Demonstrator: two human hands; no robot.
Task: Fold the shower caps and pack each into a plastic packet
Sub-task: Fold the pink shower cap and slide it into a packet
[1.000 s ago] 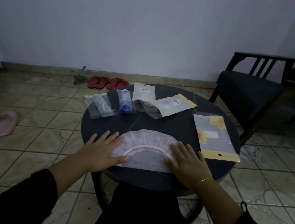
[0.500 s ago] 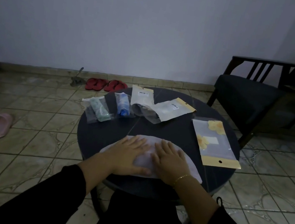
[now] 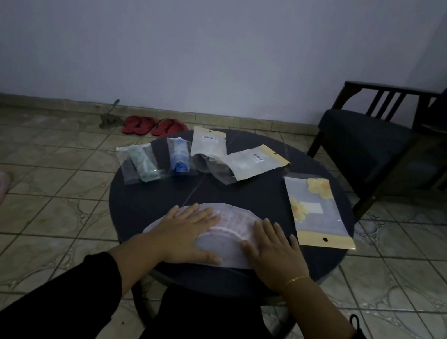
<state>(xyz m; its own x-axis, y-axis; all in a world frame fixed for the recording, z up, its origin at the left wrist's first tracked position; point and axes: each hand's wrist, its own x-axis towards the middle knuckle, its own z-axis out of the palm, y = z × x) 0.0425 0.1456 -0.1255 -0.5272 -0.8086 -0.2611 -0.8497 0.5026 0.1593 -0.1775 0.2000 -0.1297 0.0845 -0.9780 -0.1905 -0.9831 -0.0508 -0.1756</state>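
Shower cap [image 3: 232, 224] flat on table [image 3: 139, 202]; left hand [image 3: 188, 233], right hand [image 3: 274, 249] press it, fingers straight.

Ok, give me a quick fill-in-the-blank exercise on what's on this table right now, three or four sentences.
1. Both hands, the left hand and the right hand, press flat on the pale pink ____.
2. The round table is ____ in colour.
3. The packet with the blue cap lies to the ____ of the packet with the green cap.
4. The flower-printed packet lies beside the ____ hand.

Missing words: shower cap; black; right; right
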